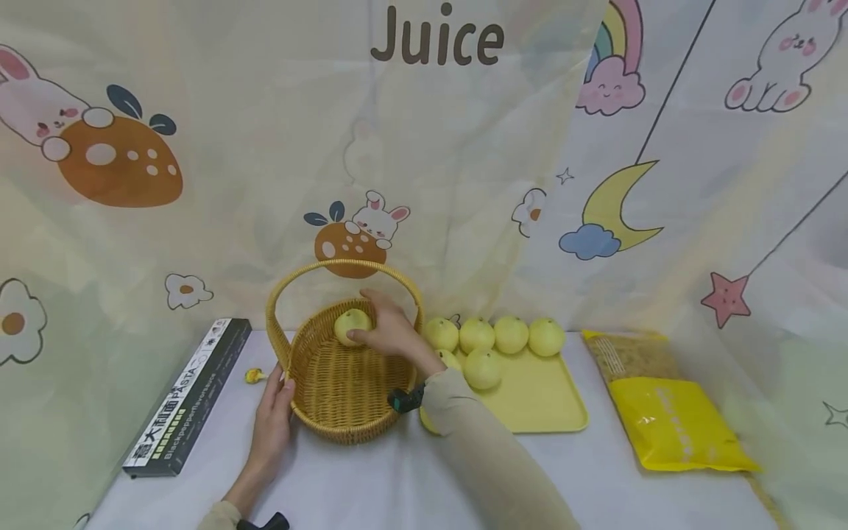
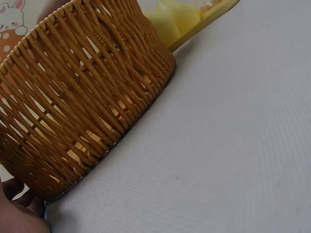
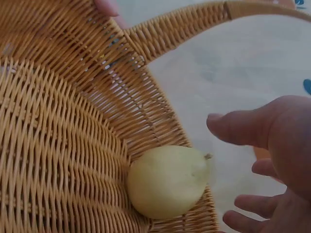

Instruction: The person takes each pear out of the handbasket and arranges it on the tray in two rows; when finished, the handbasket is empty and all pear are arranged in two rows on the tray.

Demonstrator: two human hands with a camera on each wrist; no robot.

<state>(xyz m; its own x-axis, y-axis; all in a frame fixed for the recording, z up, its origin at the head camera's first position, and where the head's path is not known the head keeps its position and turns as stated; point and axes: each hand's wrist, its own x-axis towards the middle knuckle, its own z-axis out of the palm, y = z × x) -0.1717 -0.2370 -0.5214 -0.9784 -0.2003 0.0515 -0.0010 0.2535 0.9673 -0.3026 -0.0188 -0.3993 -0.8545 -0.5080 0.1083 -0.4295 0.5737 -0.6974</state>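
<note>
A wicker basket (image 1: 347, 397) with a tall arched handle stands on the table. My left hand (image 1: 270, 419) holds its left side by the foot of the handle; in the left wrist view, part of that hand (image 2: 22, 206) shows low beside the weave (image 2: 82, 82). One pale yellow pear (image 1: 352, 326) lies inside against the far wall, its short stem visible in the right wrist view. Over the basket's far right side, my right hand (image 1: 387, 327) has its thumb and fingers spread. The right wrist view shows this hand (image 3: 277, 160) apart from the pear (image 3: 167, 182).
Right of the basket, a yellow tray (image 1: 543, 401) bears several more pears (image 1: 482, 368). A black-and-white pasta box (image 1: 188, 401) and a small yellow-wrapped item (image 1: 254, 375) lie to the left. Yellow food bags (image 1: 676, 423) lie at the right. A printed cloth (image 1: 464, 184) hangs behind.
</note>
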